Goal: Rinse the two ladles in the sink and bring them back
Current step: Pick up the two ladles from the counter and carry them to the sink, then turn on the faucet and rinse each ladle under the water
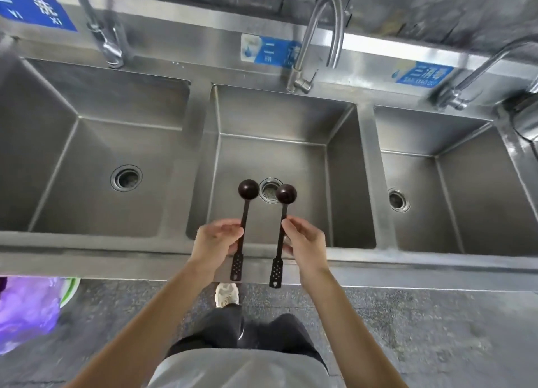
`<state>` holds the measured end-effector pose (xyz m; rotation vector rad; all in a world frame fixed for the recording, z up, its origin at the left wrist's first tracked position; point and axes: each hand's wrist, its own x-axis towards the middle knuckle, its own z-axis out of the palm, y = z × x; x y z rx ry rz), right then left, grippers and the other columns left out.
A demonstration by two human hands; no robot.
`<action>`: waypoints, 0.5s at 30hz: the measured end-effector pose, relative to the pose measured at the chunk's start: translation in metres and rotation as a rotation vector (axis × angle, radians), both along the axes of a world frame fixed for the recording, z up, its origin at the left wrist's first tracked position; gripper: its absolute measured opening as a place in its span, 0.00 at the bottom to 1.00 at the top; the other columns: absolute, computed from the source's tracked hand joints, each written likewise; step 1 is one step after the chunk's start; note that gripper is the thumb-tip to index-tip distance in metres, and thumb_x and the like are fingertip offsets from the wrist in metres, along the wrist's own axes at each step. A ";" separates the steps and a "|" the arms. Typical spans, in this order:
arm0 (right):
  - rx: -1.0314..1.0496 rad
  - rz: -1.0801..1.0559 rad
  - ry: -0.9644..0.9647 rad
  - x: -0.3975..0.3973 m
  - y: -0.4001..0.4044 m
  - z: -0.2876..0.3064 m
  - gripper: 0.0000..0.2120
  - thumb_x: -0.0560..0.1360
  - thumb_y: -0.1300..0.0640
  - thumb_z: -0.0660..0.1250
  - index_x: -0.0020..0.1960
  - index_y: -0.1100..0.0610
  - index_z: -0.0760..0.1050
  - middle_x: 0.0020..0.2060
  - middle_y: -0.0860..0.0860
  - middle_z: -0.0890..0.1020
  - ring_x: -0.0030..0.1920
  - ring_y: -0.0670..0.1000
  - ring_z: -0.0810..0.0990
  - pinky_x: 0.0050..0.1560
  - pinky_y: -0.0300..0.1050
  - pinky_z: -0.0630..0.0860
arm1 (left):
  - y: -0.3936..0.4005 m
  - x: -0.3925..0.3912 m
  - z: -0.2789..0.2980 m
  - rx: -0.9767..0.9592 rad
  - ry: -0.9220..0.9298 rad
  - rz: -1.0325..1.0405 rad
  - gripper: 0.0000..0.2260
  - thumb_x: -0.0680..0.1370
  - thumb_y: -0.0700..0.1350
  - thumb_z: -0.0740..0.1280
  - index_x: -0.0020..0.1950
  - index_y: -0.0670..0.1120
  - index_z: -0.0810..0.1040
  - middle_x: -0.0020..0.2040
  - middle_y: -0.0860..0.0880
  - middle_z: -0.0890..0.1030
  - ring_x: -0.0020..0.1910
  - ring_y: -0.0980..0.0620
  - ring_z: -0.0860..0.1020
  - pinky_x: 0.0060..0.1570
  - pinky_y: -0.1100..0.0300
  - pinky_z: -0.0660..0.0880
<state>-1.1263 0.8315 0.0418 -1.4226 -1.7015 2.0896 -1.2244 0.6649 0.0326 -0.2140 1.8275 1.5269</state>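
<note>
The left hand [217, 240] pinches the thin handle of the left ladle [244, 213] between thumb and fingertips, about halfway along its length, with the fingers curled around it. The right hand [304, 240] holds the right ladle [282, 227] the same way, thumb and fingers closed on the middle of the handle. Both ladles are dark, with small round bowls pointing away from the person and flat perforated handle ends pointing back toward the body. They run almost parallel, close together but not touching. Their bowls hang over the middle basin [270, 166] of a steel three-basin sink [96, 264], one on each side of the basin's drain [270, 190]; the handle ends reach back over the sink's front rim. Whether the bowls touch the basin floor cannot be told from this angle. A curved faucet [317, 38] stands at the back of the middle basin, and no water is seen running from it. The left basin [96, 143] and right basin [454, 184] each have their own drain and faucet. Blue labels [270, 51] are fixed along the back ledge. Below the rim, a white shoe [226, 294] stands on the speckled floor, and a purple bag [29, 309] lies under the sink to the left.
</note>
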 end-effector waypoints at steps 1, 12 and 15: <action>-0.006 -0.008 -0.006 -0.015 0.006 -0.004 0.04 0.79 0.57 0.73 0.50 0.50 0.86 0.43 0.47 0.90 0.43 0.46 0.89 0.42 0.37 0.83 | 0.006 -0.015 -0.004 -0.009 -0.001 0.013 0.09 0.77 0.39 0.72 0.54 0.49 0.84 0.47 0.47 0.87 0.47 0.50 0.86 0.48 0.59 0.81; -0.036 0.093 -0.210 -0.152 0.066 -0.130 0.07 0.78 0.61 0.72 0.54 0.52 0.84 0.38 0.49 0.87 0.37 0.46 0.85 0.42 0.38 0.80 | 0.072 -0.128 -0.118 -0.218 -0.080 0.098 0.09 0.78 0.36 0.70 0.56 0.46 0.84 0.48 0.50 0.84 0.48 0.50 0.81 0.57 0.54 0.80; -0.022 0.177 -0.294 -0.167 0.070 -0.182 0.05 0.79 0.61 0.71 0.53 0.56 0.84 0.43 0.54 0.89 0.42 0.49 0.87 0.48 0.45 0.85 | 0.078 -0.137 -0.166 -0.289 -0.144 0.083 0.10 0.79 0.34 0.68 0.57 0.42 0.82 0.50 0.49 0.81 0.53 0.48 0.80 0.61 0.52 0.76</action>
